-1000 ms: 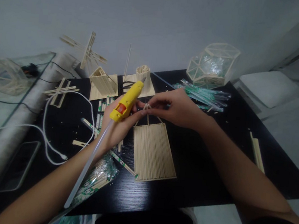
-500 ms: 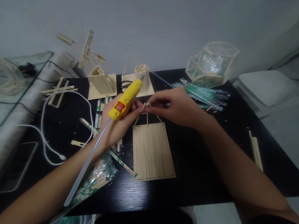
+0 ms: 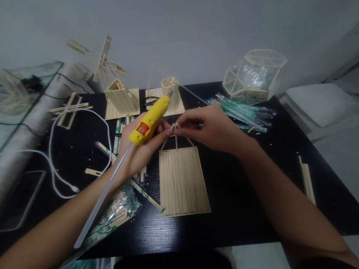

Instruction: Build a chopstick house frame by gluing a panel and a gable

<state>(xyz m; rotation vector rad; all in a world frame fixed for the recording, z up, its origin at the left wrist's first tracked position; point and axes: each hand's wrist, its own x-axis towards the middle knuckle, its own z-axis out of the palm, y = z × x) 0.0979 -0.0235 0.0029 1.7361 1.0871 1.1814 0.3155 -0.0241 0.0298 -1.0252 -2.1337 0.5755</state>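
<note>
My left hand (image 3: 144, 141) is closed around a yellow hot glue gun (image 3: 150, 120), its nozzle tilted up and away. A long translucent glue stick (image 3: 101, 199) runs out of its back end over my forearm. On the table lies a flat panel of pale wooden sticks (image 3: 185, 183), with thin sticks rising from its far edge to a small peak (image 3: 175, 127). At that peak my right hand (image 3: 211, 127) is closed, thumb and fingertips pinching the joined sticks. The fingertips of my left hand meet it there. Exactly what lies between the fingertips is partly hidden.
Wrapped chopsticks (image 3: 113, 218) lie left of the panel, beside a white cable (image 3: 51, 153) and a phone (image 3: 20, 202). Stick models (image 3: 121, 101) stand at the back, and a geometric stick frame (image 3: 255, 76) behind green wrappers (image 3: 241, 111). Loose sticks (image 3: 307, 180) lie right.
The free end of the glue stick has swung slightly left, and the glue gun has shifted a touch with it. Both hands stay at the peak of the sticks.
</note>
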